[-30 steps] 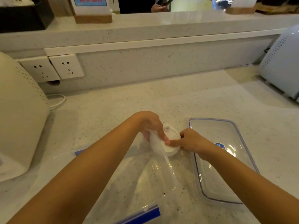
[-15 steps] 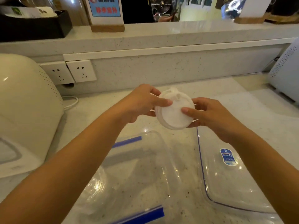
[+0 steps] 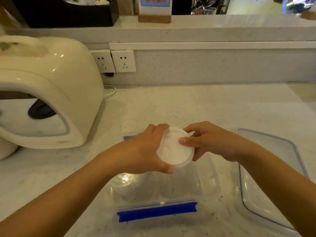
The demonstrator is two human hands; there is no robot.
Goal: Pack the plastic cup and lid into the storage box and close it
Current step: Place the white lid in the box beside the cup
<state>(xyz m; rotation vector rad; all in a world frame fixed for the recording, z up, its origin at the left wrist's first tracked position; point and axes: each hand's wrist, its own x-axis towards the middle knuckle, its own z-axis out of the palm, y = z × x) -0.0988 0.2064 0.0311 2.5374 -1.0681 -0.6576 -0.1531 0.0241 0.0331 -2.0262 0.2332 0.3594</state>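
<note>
a cream appliance (image 3: 42,93) is seen at the left of the speckled bench (image 3: 171,106). the white lid (image 3: 174,147) is gripped at its left edge by the left hand (image 3: 147,151) and pinched at its right edge by the right hand (image 3: 208,141), above the clear storage box (image 3: 210,182). a clear plastic cup (image 3: 126,185) is seen lying inside the box. the box cover (image 3: 273,177) is laid on the bench at the right.

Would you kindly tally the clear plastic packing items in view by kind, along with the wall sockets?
Round white plastic cup lid, held by left hand and right hand: 1
Clear plastic cup in box: 1
Clear storage box with blue clips: 1
Clear rectangular box lid: 1
White wall sockets: 2
Total: 6
</note>
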